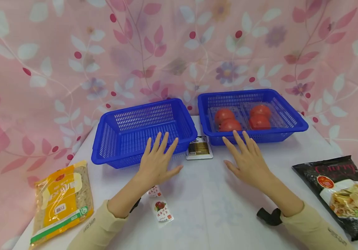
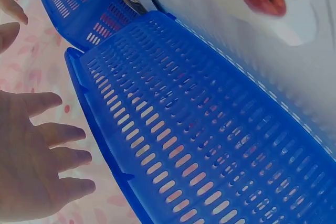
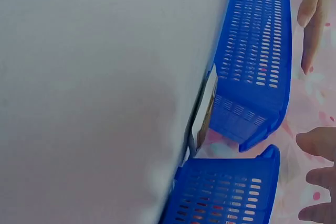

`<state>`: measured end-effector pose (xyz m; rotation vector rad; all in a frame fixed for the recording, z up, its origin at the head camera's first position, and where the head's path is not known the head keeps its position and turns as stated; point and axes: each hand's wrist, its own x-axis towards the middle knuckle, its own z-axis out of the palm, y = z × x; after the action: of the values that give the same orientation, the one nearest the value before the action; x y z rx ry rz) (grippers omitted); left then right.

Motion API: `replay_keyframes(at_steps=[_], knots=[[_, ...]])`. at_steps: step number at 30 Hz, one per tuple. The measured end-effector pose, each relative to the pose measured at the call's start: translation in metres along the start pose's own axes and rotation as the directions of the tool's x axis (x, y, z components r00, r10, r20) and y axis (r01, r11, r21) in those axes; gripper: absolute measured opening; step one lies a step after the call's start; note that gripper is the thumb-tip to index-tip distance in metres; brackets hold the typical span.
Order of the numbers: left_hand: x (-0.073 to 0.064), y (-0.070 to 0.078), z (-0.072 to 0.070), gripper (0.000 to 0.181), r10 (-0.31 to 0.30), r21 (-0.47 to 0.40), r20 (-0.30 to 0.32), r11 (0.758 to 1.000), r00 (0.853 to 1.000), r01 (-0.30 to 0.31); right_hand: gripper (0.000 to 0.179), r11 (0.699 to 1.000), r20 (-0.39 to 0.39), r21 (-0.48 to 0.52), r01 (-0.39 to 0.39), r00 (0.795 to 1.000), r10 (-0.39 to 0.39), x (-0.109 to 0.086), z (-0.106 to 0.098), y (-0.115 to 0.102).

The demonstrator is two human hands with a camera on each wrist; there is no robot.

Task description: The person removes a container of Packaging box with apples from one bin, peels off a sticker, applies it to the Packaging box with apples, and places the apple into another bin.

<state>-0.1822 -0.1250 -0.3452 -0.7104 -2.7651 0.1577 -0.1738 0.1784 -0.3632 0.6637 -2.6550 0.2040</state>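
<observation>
My left hand (image 1: pixel 155 163) is held over the front of the left blue basket (image 1: pixel 147 133), fingers spread and nothing in them. Over the table in front of the right blue basket (image 1: pixel 254 135) is my right hand (image 1: pixel 249 163), its fingers also straight and spread. Two clear packs of tomatoes (image 1: pixel 229 119) sit in the right basket. Below the left hand lie small white packets (image 1: pixel 161 210) with an apple picture, partly hidden by the wrist. A flat brown-and-white packet (image 1: pixel 199 148) lies between the baskets. In the left wrist view, the left hand (image 2: pixel 37 156) appears beside the basket wall.
A yellow bag of pale dry food (image 1: pixel 61 205) lies at the left, and a black noodle bag (image 1: pixel 341 198) at the right. White cloth (image 1: pixel 210 215) covers the table. A pink floral curtain (image 1: pixel 166 45) hangs behind the baskets.
</observation>
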Motion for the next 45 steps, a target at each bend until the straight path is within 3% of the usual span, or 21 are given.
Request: replay_keyframes(at_steps=[4,11,19,22,29,37,45], knots=[[0.009,0.006,-0.007,0.081,0.005,-0.018,0.009,1.0,1.0,-0.005,0.07,0.998,0.032,0.049,-0.046,0.999,0.044,0.004,-0.005,0.006],[0.03,0.021,-0.018,0.073,-0.022,-0.024,-0.035,0.999,0.999,0.021,0.067,0.993,0.041,0.086,-0.076,0.996,0.073,0.012,-0.012,0.01],[0.048,0.028,-0.018,0.072,-0.051,-0.111,0.009,0.992,0.999,0.052,0.064,0.982,0.077,0.145,-0.12,0.991,0.11,0.021,-0.018,0.012],[0.055,0.029,-0.016,0.071,-0.052,-0.175,0.035,0.983,0.998,0.058,0.063,0.976,0.092,0.171,-0.134,0.988,0.12,0.024,-0.019,0.014],[0.069,0.031,-0.014,0.067,-0.056,-0.342,0.077,0.936,0.995,0.079,0.061,0.951,0.108,0.258,-0.167,0.984,0.144,0.031,-0.02,0.02],[0.083,0.031,-0.006,0.058,-0.039,-0.39,0.035,0.919,0.999,0.049,0.062,0.917,0.164,0.339,-0.209,0.973,0.161,0.043,-0.018,0.031],[0.107,0.033,-0.007,0.054,-0.006,-0.423,-0.045,0.906,0.999,-0.013,0.063,0.889,0.25,0.368,-0.273,0.95,0.188,0.06,-0.02,0.049]])
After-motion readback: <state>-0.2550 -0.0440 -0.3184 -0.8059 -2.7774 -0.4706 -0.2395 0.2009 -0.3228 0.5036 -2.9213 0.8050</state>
